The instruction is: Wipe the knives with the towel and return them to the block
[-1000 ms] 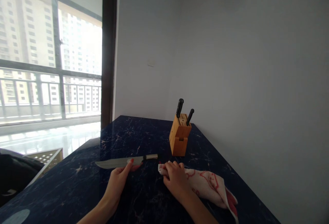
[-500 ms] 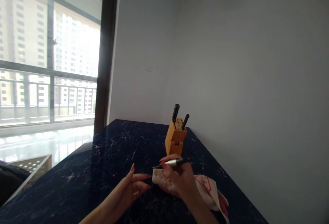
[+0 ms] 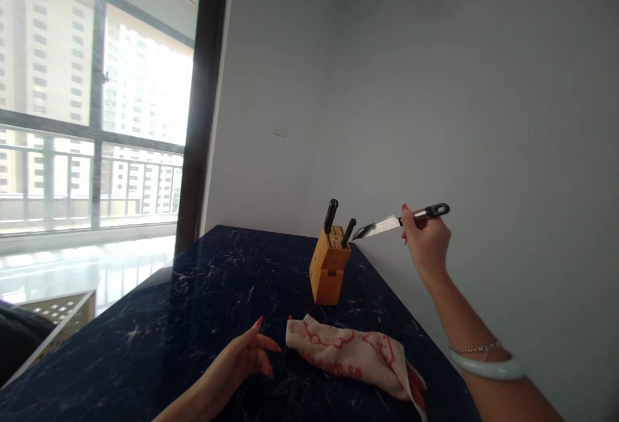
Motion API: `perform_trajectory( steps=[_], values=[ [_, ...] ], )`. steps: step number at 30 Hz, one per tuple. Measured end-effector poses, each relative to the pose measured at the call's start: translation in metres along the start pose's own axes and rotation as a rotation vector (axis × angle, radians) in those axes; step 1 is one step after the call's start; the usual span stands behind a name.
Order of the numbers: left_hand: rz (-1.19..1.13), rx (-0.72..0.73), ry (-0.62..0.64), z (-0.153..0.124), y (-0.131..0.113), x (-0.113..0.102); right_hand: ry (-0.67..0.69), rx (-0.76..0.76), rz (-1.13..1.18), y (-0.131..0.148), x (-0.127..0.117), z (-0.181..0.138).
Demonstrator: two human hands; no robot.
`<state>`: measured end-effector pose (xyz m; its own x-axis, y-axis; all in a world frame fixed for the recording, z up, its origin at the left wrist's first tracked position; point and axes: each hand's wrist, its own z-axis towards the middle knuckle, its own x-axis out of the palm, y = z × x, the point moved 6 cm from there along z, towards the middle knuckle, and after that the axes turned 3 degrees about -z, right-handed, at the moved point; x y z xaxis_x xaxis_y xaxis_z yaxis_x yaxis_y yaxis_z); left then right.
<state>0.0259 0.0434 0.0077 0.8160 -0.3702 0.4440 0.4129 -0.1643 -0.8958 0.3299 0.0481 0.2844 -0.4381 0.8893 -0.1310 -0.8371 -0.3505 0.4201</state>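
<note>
Knife point(image 3: 382, 225) is up in the air to the right of the wooden block point(image 3: 327, 286), tip pointing at the block's top. From where I'm standing I can't tell if the tip touches anything. The right hand point(image 3: 428, 241) has its fingers closed around the handle, butt end poking out past the fist, and there's a pale bangle point(image 3: 488, 367) on that wrist. Left hand point(image 3: 249, 351) is half open, fingers loosely curled, nothing in it, just beside the near left end of the cloth point(image 3: 345, 351). That's a bunched pinkish thing with red print, lying on the dark blue table point(image 3: 227, 293) in front of the block. Two black handles point(image 3: 331, 215) stick up out of the block.
</note>
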Motion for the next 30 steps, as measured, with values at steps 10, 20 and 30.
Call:
perform_trajectory(
  steps=[10,20,30],
  values=[
    [0.049,-0.005,0.021,0.001,0.001,0.002,0.182,0.005,0.072,-0.003,0.042,0.004],
    [0.021,-0.013,0.048,-0.004,-0.008,0.009,0.525,0.12,0.196,-0.011,0.121,-0.011],
    [0.093,-0.011,0.06,-0.002,-0.007,0.013,0.535,0.285,0.402,-0.066,0.138,-0.107]
  ],
)
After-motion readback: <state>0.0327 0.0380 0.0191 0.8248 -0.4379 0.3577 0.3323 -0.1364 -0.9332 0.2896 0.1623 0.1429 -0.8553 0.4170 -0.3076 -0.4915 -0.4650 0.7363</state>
